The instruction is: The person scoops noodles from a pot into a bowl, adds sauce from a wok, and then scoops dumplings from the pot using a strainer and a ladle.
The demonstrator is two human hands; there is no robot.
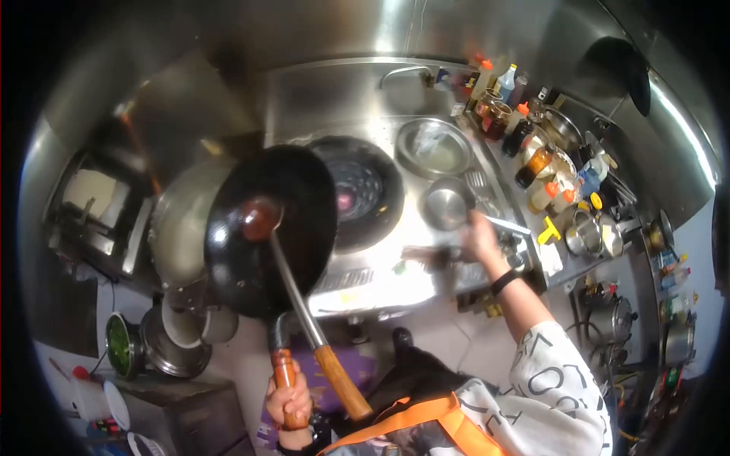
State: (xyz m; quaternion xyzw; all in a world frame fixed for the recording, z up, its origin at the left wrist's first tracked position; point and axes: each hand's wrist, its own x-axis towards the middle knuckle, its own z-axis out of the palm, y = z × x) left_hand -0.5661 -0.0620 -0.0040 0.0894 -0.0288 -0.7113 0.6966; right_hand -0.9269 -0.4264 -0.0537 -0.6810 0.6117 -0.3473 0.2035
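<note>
My left hand (287, 395) is wrapped round the orange-brown wooden handle of a black wok (304, 182), which is raised to the left of the burner. Inside the wok rests a ladle (293, 285), with something reddish-brown at its bowl end; its wooden handle leans out past the rim towards me, free of my fingers. My right hand (480, 237) reaches over the right side of the stove, next to a small round steel bowl (447, 207). Motion smears its fingers, and I cannot tell whether they hold anything. A dark blurred strip lies just left of that hand.
The round black burner (357, 194) sits mid-stove, a larger steel bowl (435, 148) behind the small one. Sauce bottles and jars (536, 163) crowd the right counter. On the left stand a large pale wok (186, 224) and a pot of greens (120, 346).
</note>
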